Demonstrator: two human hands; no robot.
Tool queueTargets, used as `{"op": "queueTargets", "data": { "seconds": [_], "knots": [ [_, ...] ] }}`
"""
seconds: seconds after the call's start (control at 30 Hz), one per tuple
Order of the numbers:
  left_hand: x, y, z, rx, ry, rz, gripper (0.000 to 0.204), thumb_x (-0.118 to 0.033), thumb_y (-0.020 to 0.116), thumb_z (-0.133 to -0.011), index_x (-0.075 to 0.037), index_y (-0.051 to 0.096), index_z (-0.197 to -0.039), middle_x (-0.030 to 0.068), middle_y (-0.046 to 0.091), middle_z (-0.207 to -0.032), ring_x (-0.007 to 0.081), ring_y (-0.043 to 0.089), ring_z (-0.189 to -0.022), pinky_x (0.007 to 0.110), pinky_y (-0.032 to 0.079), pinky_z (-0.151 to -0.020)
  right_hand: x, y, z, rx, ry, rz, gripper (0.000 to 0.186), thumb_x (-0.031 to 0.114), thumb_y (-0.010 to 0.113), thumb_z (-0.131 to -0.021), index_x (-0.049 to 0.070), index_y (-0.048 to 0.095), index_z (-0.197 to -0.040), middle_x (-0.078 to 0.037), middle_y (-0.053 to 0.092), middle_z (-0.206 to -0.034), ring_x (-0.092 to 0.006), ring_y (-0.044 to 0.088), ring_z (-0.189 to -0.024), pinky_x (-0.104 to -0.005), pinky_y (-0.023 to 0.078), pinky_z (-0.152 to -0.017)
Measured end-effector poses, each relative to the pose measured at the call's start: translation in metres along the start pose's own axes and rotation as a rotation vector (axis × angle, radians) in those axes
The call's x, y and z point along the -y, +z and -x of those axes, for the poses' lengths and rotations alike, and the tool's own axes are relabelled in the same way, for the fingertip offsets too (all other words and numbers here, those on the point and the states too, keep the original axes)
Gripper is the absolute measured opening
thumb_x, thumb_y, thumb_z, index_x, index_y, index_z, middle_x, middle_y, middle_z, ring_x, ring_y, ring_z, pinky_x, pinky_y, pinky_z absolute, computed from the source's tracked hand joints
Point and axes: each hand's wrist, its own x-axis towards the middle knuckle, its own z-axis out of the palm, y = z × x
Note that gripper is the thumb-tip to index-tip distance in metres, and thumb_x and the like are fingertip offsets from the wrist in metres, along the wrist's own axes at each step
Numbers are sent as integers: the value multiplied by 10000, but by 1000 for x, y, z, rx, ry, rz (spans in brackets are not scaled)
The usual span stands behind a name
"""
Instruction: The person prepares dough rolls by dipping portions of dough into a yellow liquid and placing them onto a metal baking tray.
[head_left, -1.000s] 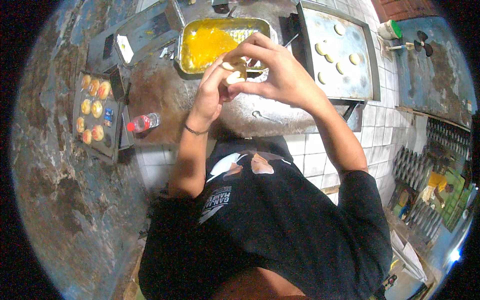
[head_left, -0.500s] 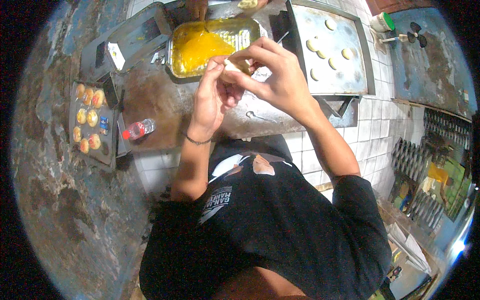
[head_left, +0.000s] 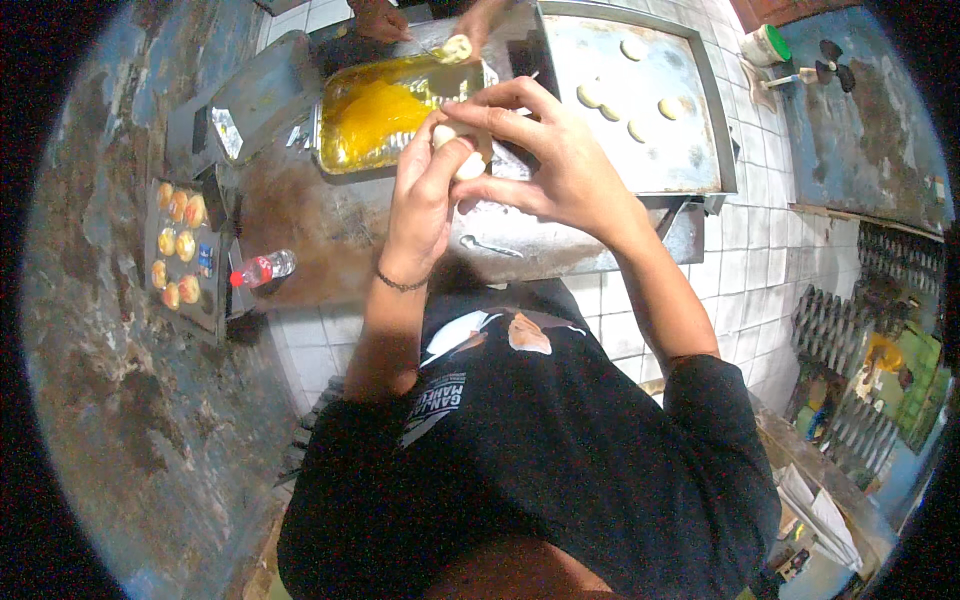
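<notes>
A pale piece of dough [head_left: 468,170] is held between my two hands over the worktable's near side. My left hand [head_left: 424,190] cups it from the left, its thumb pressing onto the dough. The right hand [head_left: 565,160] curves around the far and right sides, fingertips against the dough. Just beyond is a foil tray [head_left: 325,150] of yellow filling [head_left: 385,105]. At the far side, a co-worker's hand [head_left: 482,22] holds another dough piece [head_left: 457,48], while the co-worker's other hand [head_left: 380,20] has a thin utensil at it. A spoon [head_left: 490,245] lies near my wrists.
A large baking tray [head_left: 715,120] at the right carries several small dough pieces [head_left: 609,112]. A red-capped bottle [head_left: 265,268] lies on the table's left part. Farther left, a dark tray [head_left: 205,318] bears several baked buns [head_left: 185,243]. An empty-looking metal pan [head_left: 270,75] stands far left.
My fingers have shifted around the dough, and the left thumb now presses on it. The co-worker's hands have come further into view, bringing dough and a utensil to the foil tray's far edge.
</notes>
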Motion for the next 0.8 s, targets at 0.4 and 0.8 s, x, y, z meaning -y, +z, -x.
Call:
{"op": "queueTargets", "data": {
  "seconds": [0.4, 0.8],
  "knots": [
    [33, 140, -31, -59, 213, -272, 329, -98, 759, -934, -30, 578, -1201, 69, 683, -990, 110, 660, -874, 232, 538, -762, -59, -80, 80, -313, 698, -1163, 244, 151, 750, -949, 18, 690, -1144, -66, 726, -1036, -134, 697, -935, -275, 608, -798],
    [89, 261, -52, 233, 288, -101, 451, 23, 653, -827, -40, 438, -1218, 78, 661, -1023, 207, 709, -1022, 440, 403, -1138, -109, -128, 135, -473, 418, -1066, 320, 54, 736, -929, -33, 687, -1232, -75, 714, -1143, -125, 653, -1034, -310, 543, -918]
  ]
}}
